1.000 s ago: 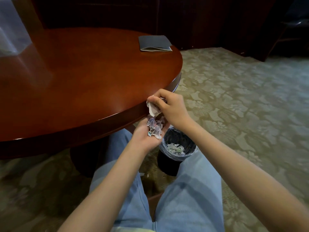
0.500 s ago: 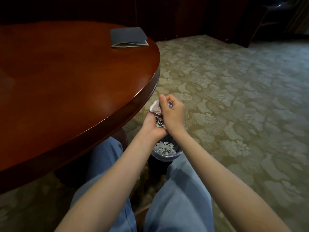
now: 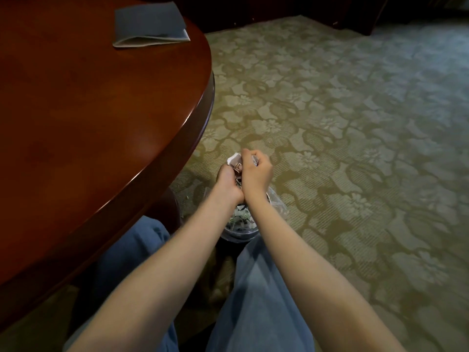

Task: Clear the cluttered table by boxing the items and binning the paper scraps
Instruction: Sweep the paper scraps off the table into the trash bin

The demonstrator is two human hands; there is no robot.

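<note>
Patterned carpet [image 3: 355,123] fills the right of the view, and the round table [image 3: 88,123] fills the left, with only a grey folder [image 3: 149,24] lying at its far edge. Between the person's knees in jeans [image 3: 253,288], the lined bin [image 3: 276,201] stands on the floor and already holds paper. A second ago the hands were up by the table's rim; now they have dropped to just above the bin, wrists touching. The left hand [image 3: 228,185], then an open palm, is now cupped upward round the scraps [image 3: 234,161]. The right hand [image 3: 256,174] curls over them, its fingers pinching a white piece. Opening both hands here should drop the scraps into the bin, leaving the folder, if it counts as clutter.
</note>
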